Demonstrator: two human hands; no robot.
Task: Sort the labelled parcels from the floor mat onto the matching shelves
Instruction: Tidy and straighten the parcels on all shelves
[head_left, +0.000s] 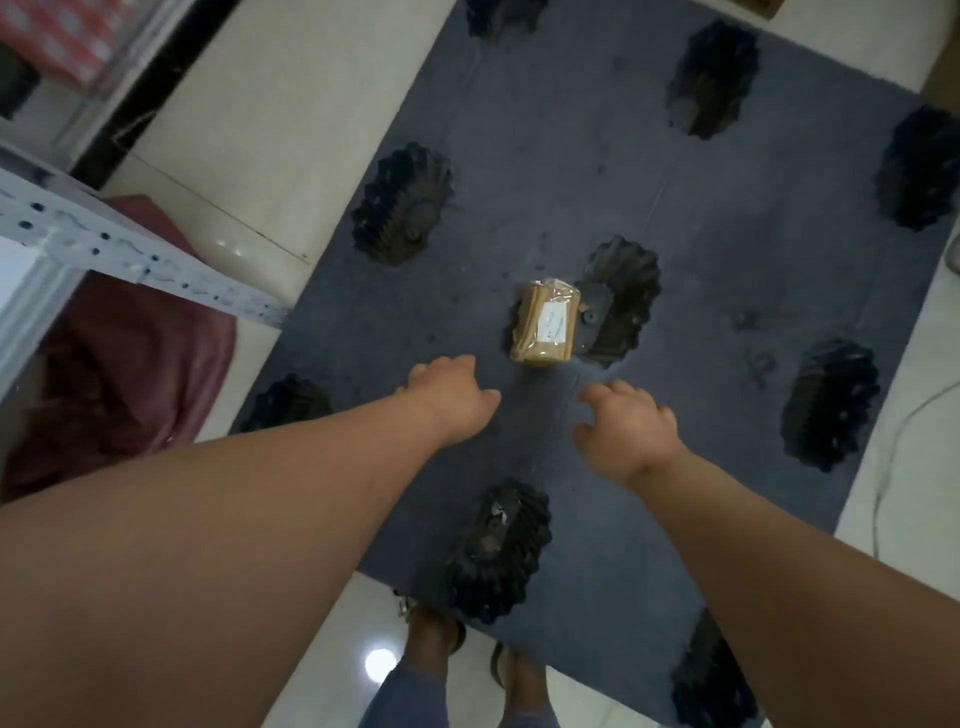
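Left hand (451, 397): centre of frame, arm stretched down toward the mat. Fingers (441, 364) loosely curled, holding nothing, tips pointing at the parcel; short of it, not touching.

Right hand (628, 431): just right of centre, level with the left. Fingers (597, 395) spread and slightly bent, empty. The two hands stand apart with a gap between them that lines up below the parcel, probably so as to take it from both sides.

Tan, tape-wrapped rectangular parcel with a white paper label (545, 325): centre of frame, just above the hands, lying on the mat with the label upward. The writing is too small to read. It leans against or overlaps a dark part on its right; contact cannot be confirmed.

Black, ribbed, gear-like metal parts (402, 205): several, scattered well apart across the mat, one near the feet at lower centre. No labels can be seen on them.

Blue-grey carpet floor mat (545, 130): fills the middle and upper right, laid on pale glossy floor tiles (249, 130).

White perforated steel shelf rail (130, 249): left edge, close beside the mat, probably to keep the carry short. Maroon cloth (130, 364) lies beneath it.

Step judged: reach for the parcel, lift not yet begun.
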